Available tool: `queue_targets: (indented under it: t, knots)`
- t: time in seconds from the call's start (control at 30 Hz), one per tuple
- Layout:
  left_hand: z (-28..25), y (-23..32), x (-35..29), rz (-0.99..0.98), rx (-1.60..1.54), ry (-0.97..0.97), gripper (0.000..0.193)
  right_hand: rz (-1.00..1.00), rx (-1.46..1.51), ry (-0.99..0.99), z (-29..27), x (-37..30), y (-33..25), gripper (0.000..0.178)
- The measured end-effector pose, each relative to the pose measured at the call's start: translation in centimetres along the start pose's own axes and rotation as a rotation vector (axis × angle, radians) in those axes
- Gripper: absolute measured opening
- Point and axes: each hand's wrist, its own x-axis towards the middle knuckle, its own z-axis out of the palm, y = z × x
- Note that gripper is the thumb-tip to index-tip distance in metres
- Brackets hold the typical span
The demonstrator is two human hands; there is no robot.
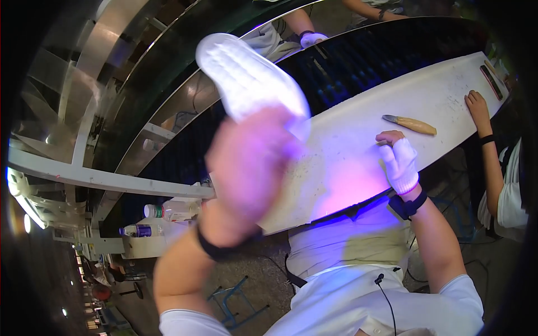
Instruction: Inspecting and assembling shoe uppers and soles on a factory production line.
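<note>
My left hand [249,157] is raised at the middle left, smeared by motion, and grips one end of a white shoe sole [246,75]. The sole's long patterned face points up and away, over the far edge of the white work table [347,134]. My right hand [400,165], in a white glove with some fingertips bare, rests low over the table. Its fingers are loosely bent, with the thumb apart and nothing visible between them. Just beyond it lies a short tool [412,124] with a tan handle and a flat grey tip.
A dark conveyor [358,73] runs behind the table. At the left, bottles [136,230] stand or lie on a ledge beside a white metal frame [112,178]. To the right, another person's hand [476,109] rests on the table near a dark, narrow object [491,82]. More people sit across the conveyor.
</note>
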Motion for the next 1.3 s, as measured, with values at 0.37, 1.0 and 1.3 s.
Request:
queue_targets:
  t: [0.37, 1.0, 1.3]
  knots:
    - [10.4, -24.1, 0.6, -0.505, -0.056, 0.386, 0.049, -0.085, -0.43, -0.304, -1.0, 0.2, -0.8, 0.045]
    - [2.1, -10.2, -6.6, -1.144, -1.496, 0.06, 0.06, -0.091, -0.151, -0.239, 0.7, 0.8, 0.0, 0.02]
    - [5.3, -7.1, -13.8, -0.625, -0.3, -0.141, 0.04, -0.209, -0.291, -0.326, -3.6, -8.2, -4.1, 0.038]
